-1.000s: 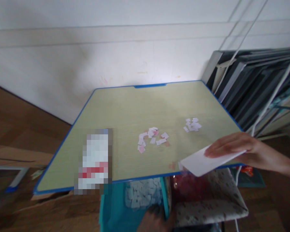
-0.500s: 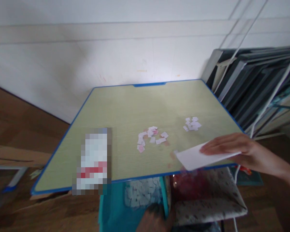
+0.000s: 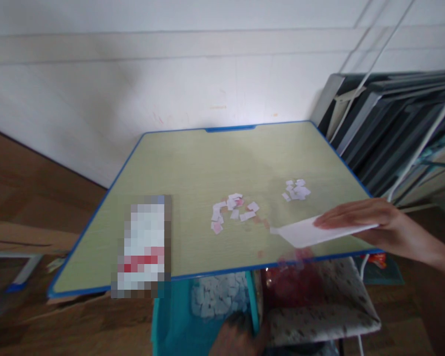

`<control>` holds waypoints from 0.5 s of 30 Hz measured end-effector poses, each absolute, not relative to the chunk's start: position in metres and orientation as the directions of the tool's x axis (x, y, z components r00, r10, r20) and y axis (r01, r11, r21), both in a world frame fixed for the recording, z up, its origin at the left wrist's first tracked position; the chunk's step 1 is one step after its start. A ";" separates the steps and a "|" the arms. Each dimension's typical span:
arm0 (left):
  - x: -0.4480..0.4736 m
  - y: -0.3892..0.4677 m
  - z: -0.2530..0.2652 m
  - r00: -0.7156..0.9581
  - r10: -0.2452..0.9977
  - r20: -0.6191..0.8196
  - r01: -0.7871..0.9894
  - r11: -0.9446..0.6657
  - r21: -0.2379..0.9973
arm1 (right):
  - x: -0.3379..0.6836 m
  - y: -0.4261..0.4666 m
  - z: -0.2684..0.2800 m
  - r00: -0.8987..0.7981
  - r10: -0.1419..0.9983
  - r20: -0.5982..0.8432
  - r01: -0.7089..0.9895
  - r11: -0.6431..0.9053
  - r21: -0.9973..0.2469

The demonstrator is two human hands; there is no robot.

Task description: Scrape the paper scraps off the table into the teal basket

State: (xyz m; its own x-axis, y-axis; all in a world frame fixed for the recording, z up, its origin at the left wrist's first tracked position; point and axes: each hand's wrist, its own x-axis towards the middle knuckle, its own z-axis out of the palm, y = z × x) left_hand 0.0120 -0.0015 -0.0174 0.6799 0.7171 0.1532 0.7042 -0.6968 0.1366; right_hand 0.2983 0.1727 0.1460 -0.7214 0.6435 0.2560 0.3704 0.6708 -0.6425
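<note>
My right hand (image 3: 350,217) is closed on a white card (image 3: 311,232), fingers flat on top, over the board's front right. Blurred pinkish-red bits (image 3: 296,256) show below the card at the board's front edge. At the bottom, my left hand (image 3: 235,338) is dark and partly cut off; its fingers appear curled over the right wall of a teal bin (image 3: 170,321). White squares (image 3: 218,294) lie in that bin. On the yellow-green board (image 3: 222,158) are a middle group of white paper pieces (image 3: 233,205), some with pink, and a smaller pile (image 3: 296,190) to the right.
A pixelated packet-like item (image 3: 143,247) lies on the board's left. Below the front edge, a speckled-cloth-lined container (image 3: 319,321) holds a red mass (image 3: 292,284). Dark panels (image 3: 393,113) lean at the right beside a white pole (image 3: 422,143). Brown cardboard (image 3: 40,188) stands left.
My right hand and the white card have shifted slightly right and up. Pinkish-red bits below the card show more plainly. My left hand has stayed at the bin.
</note>
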 end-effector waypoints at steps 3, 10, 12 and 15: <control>0.012 0.000 -0.018 0.674 0.710 0.203 0.702 -0.701 0.122 | 0.298 0.173 0.148 -0.690 0.667 0.282 0.384 0.667 -0.639; 0.014 0.003 -0.019 0.677 0.687 0.263 0.688 -0.718 0.105 | 0.303 0.170 0.149 -0.730 0.635 0.252 0.349 0.664 -0.661; 0.014 0.002 -0.019 0.667 0.696 0.267 0.698 -0.709 0.103 | 0.304 0.167 0.152 -0.769 0.602 0.214 0.322 0.655 -0.684; 0.014 0.001 -0.020 0.660 0.704 0.264 0.705 -0.701 0.108 | 0.302 0.165 0.154 -0.810 0.563 0.165 0.299 0.638 -0.710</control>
State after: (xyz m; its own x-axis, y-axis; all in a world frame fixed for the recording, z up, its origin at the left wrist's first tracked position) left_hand 0.0137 0.0015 -0.0199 0.6597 0.7038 0.2638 0.7049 -0.7011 0.1076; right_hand 0.3022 0.1646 0.1542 -0.8098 0.5631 0.1646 0.2990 0.6376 -0.7100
